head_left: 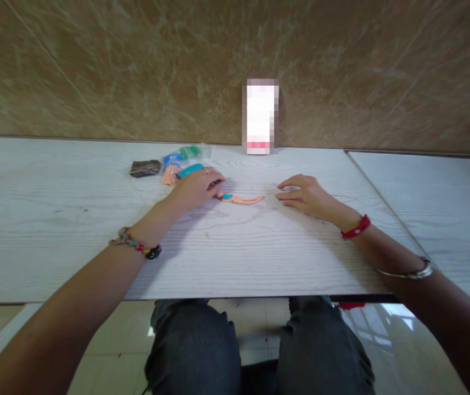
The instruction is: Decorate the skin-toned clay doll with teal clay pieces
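A small clay figure (241, 199) lies on the white table, with peach legs pointing right and a turquoise patch on its body. My left hand (197, 184) rests at its left end, fingers curled, and hides that end. Some turquoise shows between finger and thumb; I cannot make out what is gripped. Just behind this hand lies a turquoise lump of clay (191, 169), partly covered. On the right, my right hand (305, 196) is low over the table with its fingers stretched and apart. A tiny turquoise bit (279, 199) shows under a fingertip, apart from the figure's legs.
Wrapped brown clay (145, 168), a blue packet (172, 159), a green packet (189, 152) and a peach lump (169, 175) lie at the back left. A blurred-out phone-like screen (260, 116) leans on the marbled wall (136, 71). The table's front edge (259, 297) is above my knees.
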Motion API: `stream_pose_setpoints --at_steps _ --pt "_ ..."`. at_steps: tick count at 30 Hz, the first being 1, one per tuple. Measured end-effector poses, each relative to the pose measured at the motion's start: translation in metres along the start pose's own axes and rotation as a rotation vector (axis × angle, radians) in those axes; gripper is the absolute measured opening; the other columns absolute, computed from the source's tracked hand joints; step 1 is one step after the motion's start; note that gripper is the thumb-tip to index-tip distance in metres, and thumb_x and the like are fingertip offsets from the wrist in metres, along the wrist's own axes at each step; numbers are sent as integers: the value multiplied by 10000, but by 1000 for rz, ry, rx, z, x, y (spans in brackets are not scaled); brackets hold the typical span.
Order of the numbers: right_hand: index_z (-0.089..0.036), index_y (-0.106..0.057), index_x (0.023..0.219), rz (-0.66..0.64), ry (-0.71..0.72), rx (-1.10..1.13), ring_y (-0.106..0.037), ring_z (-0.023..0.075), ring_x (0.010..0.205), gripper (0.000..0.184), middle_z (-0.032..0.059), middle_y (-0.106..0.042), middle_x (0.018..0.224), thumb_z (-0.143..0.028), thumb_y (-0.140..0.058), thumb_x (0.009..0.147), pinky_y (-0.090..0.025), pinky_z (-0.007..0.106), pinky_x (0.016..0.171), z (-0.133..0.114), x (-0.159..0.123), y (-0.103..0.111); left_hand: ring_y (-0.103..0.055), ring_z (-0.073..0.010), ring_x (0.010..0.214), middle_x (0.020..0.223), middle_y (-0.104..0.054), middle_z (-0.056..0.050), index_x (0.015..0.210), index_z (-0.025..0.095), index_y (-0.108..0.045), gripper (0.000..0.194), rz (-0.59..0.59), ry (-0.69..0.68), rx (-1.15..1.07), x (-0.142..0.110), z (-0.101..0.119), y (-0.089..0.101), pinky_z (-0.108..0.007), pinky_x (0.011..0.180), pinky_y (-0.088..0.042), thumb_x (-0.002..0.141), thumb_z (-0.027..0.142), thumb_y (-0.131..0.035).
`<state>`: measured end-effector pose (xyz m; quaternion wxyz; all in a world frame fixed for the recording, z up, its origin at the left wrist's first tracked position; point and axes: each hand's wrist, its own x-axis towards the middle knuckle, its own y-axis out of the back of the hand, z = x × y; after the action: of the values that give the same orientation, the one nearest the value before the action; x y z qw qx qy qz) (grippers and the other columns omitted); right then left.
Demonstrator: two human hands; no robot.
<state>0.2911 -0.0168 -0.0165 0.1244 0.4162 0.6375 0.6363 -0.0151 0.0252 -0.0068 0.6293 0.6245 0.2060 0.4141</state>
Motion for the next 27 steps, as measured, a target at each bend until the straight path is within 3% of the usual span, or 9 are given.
stream_pose_setpoints --at_steps 4,8,12,16,20,24,27 --pt "-261 -688 1028 -7 -23 -76 -521 255 1098 236 89 -598 1192 -290 -514 871 -339 486 923 -6 -4 4 -573 -207 954 1019 -645 -100 1006 123 -627 291 14 -1 -6 -1 1 1 -332 833 -448 839 236 -417" --pt "-261 -695 1015 -37 35 -31 -531 236 1088 230 83 -591 1202 -299 -521 868 -374 446 907 -8 -4 5 -576 -212 949 1019 -645 -104 1012 116 -627 295 15 -1 -4 -2 3 1 -339 839 -446 844 239 -417" --pt "-234 -698 1016 -6 -27 -97 -516 268 1110 254 109 -590 1200 -312 -499 878 -354 493 927 -6 -3 4 -571 -205 960 1024 -642 -101 1009 121 -625 285 25 -3 -5 -1 4 1 -330 843 -442 853 234 -414" --pt "-243 -696 1024 -60 73 -30 -540 236 1075 248 103 -594 1197 -310 -513 871 -406 430 895 -5 -3 3 -568 -199 957 1022 -635 -99 1008 127 -621 278 13 -19 -14 -1 4 1 -321 833 -441 859 235 -412" --pt "-237 -685 1050 -26 27 -87 -508 261 1126 260 112 -579 1224 -302 -500 879 -370 482 928 -10 -2 3 -568 -203 949 1011 -633 -96 1004 131 -618 281 34 -4 -27 -1 5 2 -333 839 -436 865 260 -411" --pt "-250 -703 1004 -42 109 -17 -532 227 1085 235 85 -594 1204 -306 -520 868 -401 422 912 -14 -3 5 -566 -197 953 1020 -631 -90 1000 136 -618 282 54 -3 -46 -2 5 3 -332 850 -432 870 275 -409" --pt "-242 -692 1037 -37 75 -31 -530 243 1091 243 104 -590 1210 -279 -522 867 -402 444 903 -14 -3 5 -565 -203 954 1013 -633 -94 999 130 -620 287 41 -16 -48 -1 5 3 -333 846 -433 870 284 -415"
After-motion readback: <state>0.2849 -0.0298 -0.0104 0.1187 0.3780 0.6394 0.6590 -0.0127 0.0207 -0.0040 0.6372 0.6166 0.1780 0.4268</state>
